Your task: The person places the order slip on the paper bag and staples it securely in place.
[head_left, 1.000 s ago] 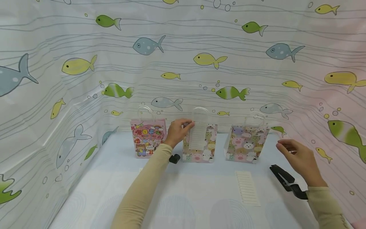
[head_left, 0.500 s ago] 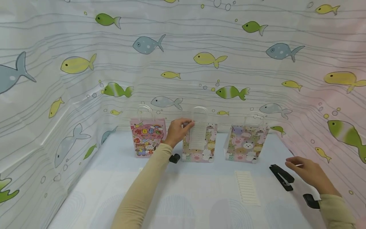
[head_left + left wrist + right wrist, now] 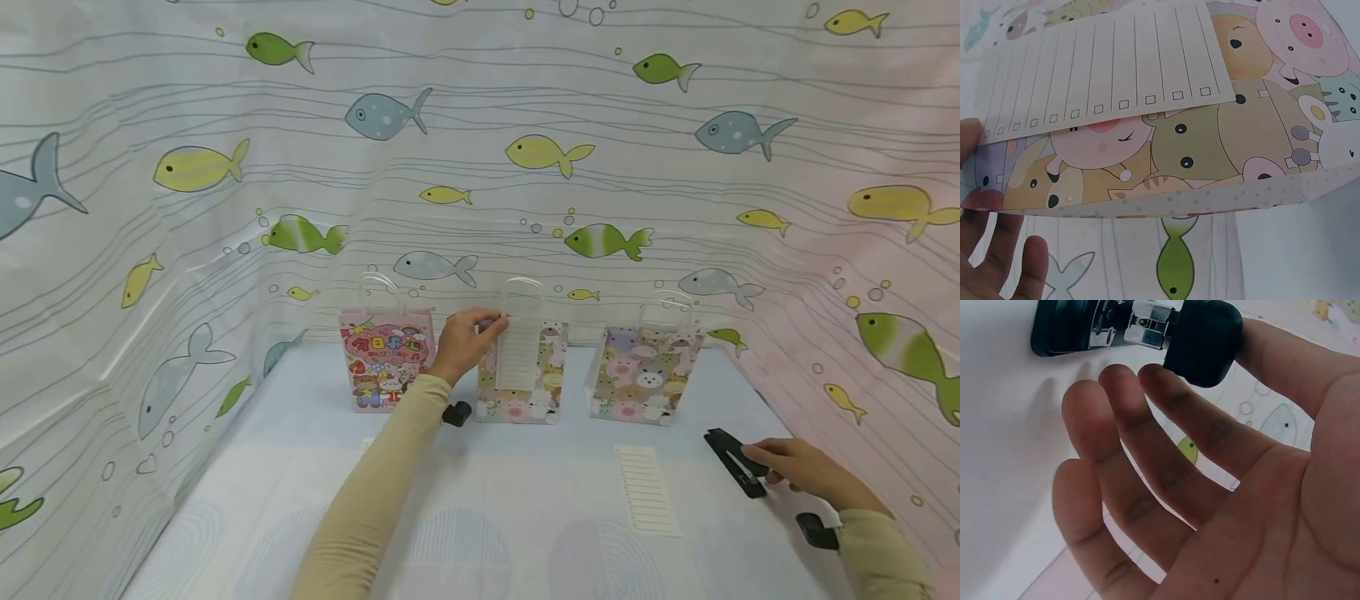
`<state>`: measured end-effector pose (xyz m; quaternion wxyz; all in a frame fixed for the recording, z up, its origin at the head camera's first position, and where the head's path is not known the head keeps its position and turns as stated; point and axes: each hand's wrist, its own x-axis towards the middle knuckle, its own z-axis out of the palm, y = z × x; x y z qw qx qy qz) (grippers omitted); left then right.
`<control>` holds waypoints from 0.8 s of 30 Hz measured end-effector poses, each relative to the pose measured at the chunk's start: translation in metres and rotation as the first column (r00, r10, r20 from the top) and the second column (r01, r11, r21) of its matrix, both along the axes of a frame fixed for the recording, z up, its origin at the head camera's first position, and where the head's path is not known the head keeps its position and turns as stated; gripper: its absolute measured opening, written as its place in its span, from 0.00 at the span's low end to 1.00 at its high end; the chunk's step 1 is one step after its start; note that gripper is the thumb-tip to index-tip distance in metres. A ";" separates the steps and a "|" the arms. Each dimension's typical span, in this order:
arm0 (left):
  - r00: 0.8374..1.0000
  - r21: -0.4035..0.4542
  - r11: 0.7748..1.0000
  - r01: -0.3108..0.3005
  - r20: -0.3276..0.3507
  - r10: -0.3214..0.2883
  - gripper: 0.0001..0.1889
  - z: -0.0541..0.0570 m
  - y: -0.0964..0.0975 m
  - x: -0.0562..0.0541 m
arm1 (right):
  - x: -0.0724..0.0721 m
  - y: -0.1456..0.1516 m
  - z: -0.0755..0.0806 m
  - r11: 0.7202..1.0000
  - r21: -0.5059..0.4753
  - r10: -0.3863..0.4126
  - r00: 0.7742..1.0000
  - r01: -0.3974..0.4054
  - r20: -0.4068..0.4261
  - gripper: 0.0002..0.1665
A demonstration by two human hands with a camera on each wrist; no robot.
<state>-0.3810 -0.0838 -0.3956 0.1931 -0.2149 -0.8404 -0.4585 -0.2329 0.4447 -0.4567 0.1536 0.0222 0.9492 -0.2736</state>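
My left hand [image 3: 468, 342] pinches the top of a lined checklist strip [image 3: 517, 357] against the upper edge of the middle paper bag [image 3: 557, 375], which is printed with cartoon animals. In the left wrist view, the thumb [image 3: 967, 139] lies over the strip's end and the other fingers are behind the bag. At the right of the table, my right hand [image 3: 813, 473] pinches the end of the upper arm of a black stapler [image 3: 731, 462] between thumb and index finger. In the right wrist view, the remaining fingers [image 3: 1088, 425] hang loosely bent below the stapler [image 3: 1204, 344].
A pink cartoon bag [image 3: 386, 358] stands to the left, partly behind my left forearm. Another animal-print bag [image 3: 645, 375] stands to the right of the middle one. A second lined strip [image 3: 647, 492] lies flat on the table [image 3: 525, 492]. Fish-patterned sheeting [image 3: 480, 117] surrounds the table.
My right hand has moved down and right, then in to the stapler, where it now pinches the end. My left hand stays at the middle bag.
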 end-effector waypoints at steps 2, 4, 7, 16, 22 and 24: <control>1.000 0.000 1.000 0.002 -0.002 -0.002 0.15 0.000 0.001 0.000 | 0.001 -0.002 0.000 1.000 0.004 -0.008 1.000 0.008 0.015 0.43; 1.000 -0.003 1.000 0.005 -0.004 -0.005 0.15 0.000 0.001 -0.001 | 0.001 -0.005 0.000 1.000 0.008 -0.019 0.999 0.019 0.031 0.45; 1.000 -0.006 1.000 0.000 -0.003 0.000 0.15 -0.001 0.001 -0.001 | 0.001 -0.009 -0.001 1.000 0.006 -0.023 0.998 0.022 0.052 0.48; 1.000 0.021 1.000 -0.014 -0.024 0.015 0.15 0.001 -0.003 -0.001 | -0.001 -0.015 0.004 1.000 0.000 -0.019 0.997 0.019 0.076 0.52; 1.000 0.022 1.000 -0.005 -0.006 0.005 0.15 0.002 -0.001 0.000 | 0.003 -0.019 0.005 0.999 -0.013 -0.037 0.993 0.039 0.115 0.54; 1.000 0.018 1.000 -0.006 0.001 0.006 0.15 0.000 -0.001 0.000 | 0.004 -0.021 0.005 0.999 -0.018 -0.040 0.992 0.042 0.120 0.54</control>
